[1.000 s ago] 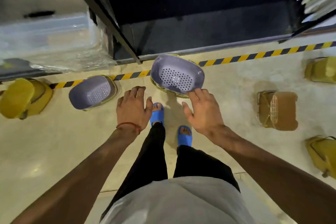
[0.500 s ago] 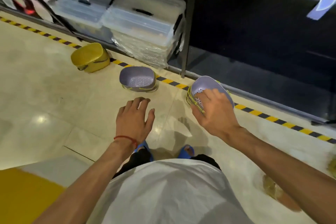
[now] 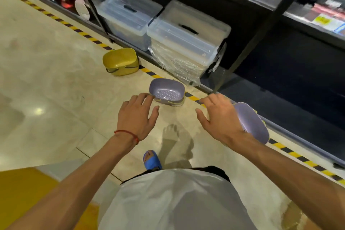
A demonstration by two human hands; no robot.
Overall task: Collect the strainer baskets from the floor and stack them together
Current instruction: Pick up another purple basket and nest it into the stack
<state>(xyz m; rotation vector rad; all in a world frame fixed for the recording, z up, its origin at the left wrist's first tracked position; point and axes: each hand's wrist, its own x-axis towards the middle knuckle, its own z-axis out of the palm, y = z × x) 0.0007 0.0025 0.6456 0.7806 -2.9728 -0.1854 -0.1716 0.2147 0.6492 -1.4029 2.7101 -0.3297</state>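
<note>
A purple strainer basket (image 3: 167, 92) with a yellow rim sits upright on the floor by the striped tape. My left hand (image 3: 138, 117) hovers just left of it, fingers spread, fingertips near its rim, holding nothing. A second purple strainer basket (image 3: 252, 123) stands tilted on edge on the tape line. My right hand (image 3: 220, 119) partly covers its left side. That hand's thumb and fingers are spread straight, and I cannot tell whether it touches the basket. A yellow basket (image 3: 121, 61) lies upside down farther left.
Black shelving runs along the far side, with its post (image 3: 248, 43) rising between the two purple baskets. Clear lidded storage boxes (image 3: 186, 30) sit on its bottom level. Black-and-yellow tape (image 3: 295, 154) marks the floor edge. My blue sandal (image 3: 152, 160) is below my hands.
The view has swung left along the shelf. My right hand has come off the tilted purple basket and moved left. My left hand has reached up to the other purple basket.
</note>
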